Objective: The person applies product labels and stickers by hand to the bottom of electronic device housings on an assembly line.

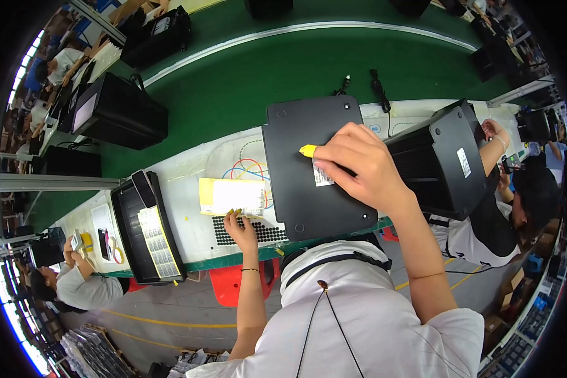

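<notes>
A small white rectangular label [322,174] sits near the middle of the flat black panel [315,164], and the panel lies on the white table [189,183] straight ahead of me. My right hand [362,167] rests on the panel with its fingers [334,154] curled over the label's right edge, pressing it down; a yellow tip [308,150] shows at about ten o'clock from my fingertips, and I cannot tell whether I grip it or merely touch it.

At nine o'clock from the panel lies a yellow-edged white sheet [232,196]. Just below it is a black sheet of small round dots [249,232], and my left hand [240,230] lies on that, its fingers bent and tips down on the dots, gripping nothing that I can see.

Farther left, at eight o'clock, a black tray [127,233] holds a long strip of pale labels [156,242]. At three o'clock a black boxy housing [438,160] stands tilted close beside my right wrist, with a white sticker [463,162] on its side. Two black cables [378,88] lie at twelve o'clock, before the green belt [264,69].
</notes>
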A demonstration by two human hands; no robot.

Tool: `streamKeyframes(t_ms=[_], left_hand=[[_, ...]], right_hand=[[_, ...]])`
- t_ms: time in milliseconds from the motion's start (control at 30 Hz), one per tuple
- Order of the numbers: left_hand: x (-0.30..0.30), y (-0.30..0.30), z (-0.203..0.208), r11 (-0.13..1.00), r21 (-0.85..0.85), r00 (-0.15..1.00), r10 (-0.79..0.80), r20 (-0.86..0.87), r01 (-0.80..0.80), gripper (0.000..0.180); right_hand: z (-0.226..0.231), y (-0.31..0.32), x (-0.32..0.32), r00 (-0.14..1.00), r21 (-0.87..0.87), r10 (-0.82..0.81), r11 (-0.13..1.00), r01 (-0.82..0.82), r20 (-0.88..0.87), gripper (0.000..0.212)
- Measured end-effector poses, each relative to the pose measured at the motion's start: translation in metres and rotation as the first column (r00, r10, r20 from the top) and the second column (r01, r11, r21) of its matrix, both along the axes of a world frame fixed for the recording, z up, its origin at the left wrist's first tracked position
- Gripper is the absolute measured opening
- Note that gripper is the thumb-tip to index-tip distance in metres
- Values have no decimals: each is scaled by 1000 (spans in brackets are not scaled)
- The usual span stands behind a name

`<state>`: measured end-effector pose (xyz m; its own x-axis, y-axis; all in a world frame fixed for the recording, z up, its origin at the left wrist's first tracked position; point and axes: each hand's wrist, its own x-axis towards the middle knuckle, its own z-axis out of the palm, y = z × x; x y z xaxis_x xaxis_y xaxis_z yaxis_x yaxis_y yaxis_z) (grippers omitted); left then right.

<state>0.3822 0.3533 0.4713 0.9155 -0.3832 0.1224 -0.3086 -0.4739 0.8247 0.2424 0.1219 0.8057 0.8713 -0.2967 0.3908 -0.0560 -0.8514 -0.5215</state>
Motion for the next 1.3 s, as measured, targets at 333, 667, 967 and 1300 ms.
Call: streamKeyframes(t_ms=[333,667,967,1300], left_hand=[[-24,-10,29,948,-45,949,-316,3,316,19],[-114,-61,23,618,33,619,-784,-55,786,25],[-101,-26,19,549,326,504,-836,216,770,49],[-71,38,2,798,419,796,-557,237,434,48]], right_hand=[[-42,-39,-10,771,530,-451,830,177,449,19],[-276,32,-185,845,-112,-449,893,436,-289,19],[-305,40,-185,859,-195,-420,906,376,-293,12],[-300,32,-184,841,-227,-386,920,320,-378,20]])
